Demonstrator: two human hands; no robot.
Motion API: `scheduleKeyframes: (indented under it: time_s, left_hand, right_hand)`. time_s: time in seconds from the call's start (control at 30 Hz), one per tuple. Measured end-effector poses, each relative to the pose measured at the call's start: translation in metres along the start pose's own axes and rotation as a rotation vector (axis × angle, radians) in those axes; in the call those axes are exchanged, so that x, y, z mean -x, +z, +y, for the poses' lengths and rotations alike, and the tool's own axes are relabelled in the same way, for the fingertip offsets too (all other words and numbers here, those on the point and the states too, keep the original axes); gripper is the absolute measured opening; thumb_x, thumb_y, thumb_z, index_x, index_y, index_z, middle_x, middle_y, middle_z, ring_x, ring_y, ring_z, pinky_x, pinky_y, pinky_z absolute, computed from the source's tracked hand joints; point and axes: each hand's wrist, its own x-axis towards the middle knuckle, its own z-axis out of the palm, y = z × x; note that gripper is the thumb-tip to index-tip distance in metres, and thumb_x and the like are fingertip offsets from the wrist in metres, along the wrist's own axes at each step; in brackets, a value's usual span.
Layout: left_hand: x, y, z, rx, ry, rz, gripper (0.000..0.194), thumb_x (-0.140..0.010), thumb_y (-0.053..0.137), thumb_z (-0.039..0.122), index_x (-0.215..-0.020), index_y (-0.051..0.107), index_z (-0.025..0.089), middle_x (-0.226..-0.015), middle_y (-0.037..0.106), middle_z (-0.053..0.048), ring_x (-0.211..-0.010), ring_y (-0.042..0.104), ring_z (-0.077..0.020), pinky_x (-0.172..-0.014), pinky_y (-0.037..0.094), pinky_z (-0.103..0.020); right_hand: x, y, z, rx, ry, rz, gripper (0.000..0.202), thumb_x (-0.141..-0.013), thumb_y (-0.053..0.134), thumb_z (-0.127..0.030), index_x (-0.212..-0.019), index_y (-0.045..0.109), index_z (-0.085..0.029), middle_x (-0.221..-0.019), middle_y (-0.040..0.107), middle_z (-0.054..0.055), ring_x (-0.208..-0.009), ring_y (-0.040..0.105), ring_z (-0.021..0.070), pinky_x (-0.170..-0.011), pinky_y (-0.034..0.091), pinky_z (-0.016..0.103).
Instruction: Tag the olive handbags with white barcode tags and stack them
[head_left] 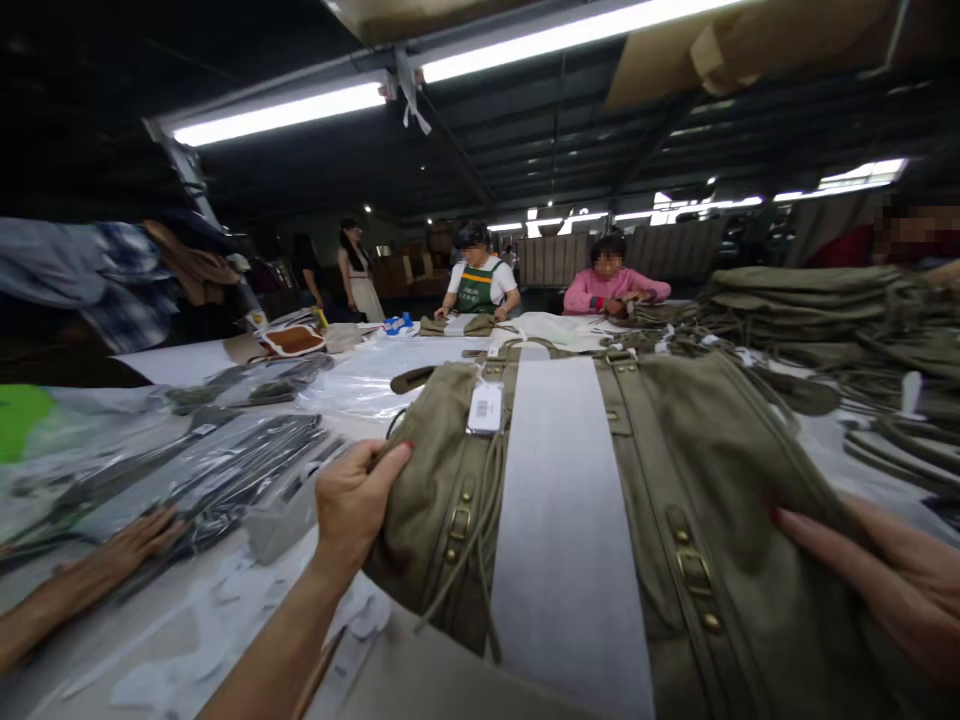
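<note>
Left hand [358,505] at nine o'clock, grip clenched on the edge of the olive bag [697,480]; right hand [892,570] at three o'clock lies flat on its other side, fingers open, clasping nothing. The bag sits dead centre on the table [187,362], a white paper band [566,520] down its middle, hang tag [486,407] above. At eight o'clock, another person's hand [124,550] rests on plastic sleeves [225,470]. Stacked bags [817,310] at two o'clock; seated workers [480,275] at twelve.
</note>
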Motion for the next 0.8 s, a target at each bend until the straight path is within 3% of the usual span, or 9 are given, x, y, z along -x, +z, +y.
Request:
scheduleKeyframes:
  time_s: [0.03, 0.1, 0.2, 0.3, 0.37, 0.47, 0.6, 0.7, 0.8]
  left_hand:
    - [-0.021, 0.009, 0.006, -0.016, 0.041, 0.042, 0.025, -0.069, 0.060, 0.042, -0.072, 0.064, 0.018, -0.060, 0.058, 0.005, -0.059, 0.051, -0.0111, -0.058, 0.038, -0.021]
    - [-0.072, 0.033, 0.019, -0.036, 0.126, 0.110, 0.025, -0.071, 0.059, 0.040, -0.075, 0.064, 0.016, -0.062, 0.058, 0.004, -0.061, 0.052, -0.0109, -0.061, 0.039, -0.022]
    - [-0.163, 0.082, 0.035, -0.131, 0.209, 0.115, 0.035, -0.076, 0.054, 0.044, -0.081, 0.063, 0.011, -0.073, 0.061, -0.001, -0.075, 0.057, -0.0157, -0.072, 0.042, -0.026]
    - [-0.234, 0.138, 0.041, -0.294, 0.078, 0.009, 0.049, -0.082, 0.048, 0.046, -0.103, 0.052, 0.002, -0.100, 0.060, -0.014, -0.103, 0.054, -0.0296, -0.086, 0.040, -0.039]
    - [-0.247, 0.172, 0.034, -0.343, 0.081, -0.049, 0.055, -0.086, 0.041, 0.047, -0.115, 0.044, 0.001, -0.112, 0.055, -0.018, -0.112, 0.048, -0.0334, -0.091, 0.038, -0.043]
    - [-0.202, 0.211, 0.004, -0.406, 0.302, -0.279, 0.045, -0.089, 0.039, 0.037, -0.121, 0.041, 0.006, -0.118, 0.053, -0.017, -0.114, 0.047, -0.0303, -0.093, 0.038, -0.042]
    - [-0.066, 0.241, -0.045, -0.446, 0.428, -0.601, 0.037, -0.080, 0.053, 0.021, -0.115, 0.049, 0.008, -0.121, 0.054, -0.017, -0.112, 0.050, -0.0259, -0.093, 0.040, -0.036]
    - [0.040, 0.248, -0.062, -0.393, 0.592, -0.780, 0.039, -0.084, 0.045, 0.022, -0.121, 0.046, 0.010, -0.129, 0.049, -0.015, -0.119, 0.045, -0.0242, -0.094, 0.041, -0.039]
    - [0.122, 0.245, -0.061, -0.287, 0.745, -0.798, 0.042, -0.087, 0.039, 0.033, -0.122, 0.048, 0.012, -0.129, 0.049, -0.012, -0.119, 0.045, -0.0246, -0.095, 0.041, -0.041]
  right_hand:
    - [-0.014, -0.002, -0.025, 0.071, -0.079, 0.123, 0.034, -0.068, 0.047, -0.064, -0.097, 0.056, -0.051, -0.115, 0.057, 0.000, -0.116, 0.045, 0.0261, -0.090, 0.044, 0.040]
    - [-0.054, -0.002, -0.075, 0.175, -0.233, 0.223, 0.036, -0.070, 0.047, -0.055, -0.099, 0.060, -0.038, -0.106, 0.062, 0.005, -0.106, 0.052, 0.0271, -0.088, 0.042, 0.039]
    - [-0.141, 0.006, -0.133, 0.317, -0.399, 0.342, 0.040, -0.077, 0.044, -0.044, -0.101, 0.062, -0.018, -0.098, 0.063, 0.011, -0.095, 0.056, 0.0251, -0.082, 0.041, 0.035]
    - [-0.235, 0.024, -0.154, 0.359, -0.265, 0.327, 0.041, -0.083, 0.041, -0.038, -0.100, 0.062, -0.007, -0.099, 0.063, 0.015, -0.093, 0.057, 0.0244, -0.080, 0.041, 0.032]
    - [-0.279, 0.041, -0.144, 0.373, -0.132, 0.319, 0.050, -0.087, 0.035, -0.044, -0.101, 0.062, -0.005, -0.100, 0.062, 0.018, -0.096, 0.056, 0.0272, -0.080, 0.041, 0.034]
    - [-0.292, 0.074, -0.104, 0.478, -0.109, 0.227, 0.049, -0.084, 0.044, -0.045, -0.110, 0.060, -0.006, -0.108, 0.061, 0.018, -0.103, 0.054, 0.0300, -0.083, 0.041, 0.036]
    - [-0.228, 0.098, -0.041, 0.608, -0.170, -0.073, 0.040, -0.081, 0.052, -0.029, -0.116, 0.057, -0.010, -0.112, 0.060, 0.014, -0.100, 0.057, 0.0243, -0.088, 0.041, 0.032]
    - [-0.152, 0.076, -0.006, 0.570, -0.204, -0.243, 0.031, -0.082, 0.052, -0.027, -0.108, 0.062, -0.012, -0.105, 0.062, 0.012, -0.088, 0.061, 0.0196, -0.083, 0.044, 0.029]
    - [-0.076, 0.029, 0.014, 0.458, -0.247, -0.278, 0.026, -0.081, 0.054, -0.025, -0.103, 0.063, -0.014, -0.105, 0.061, 0.010, -0.080, 0.061, 0.0153, -0.077, 0.045, 0.025]
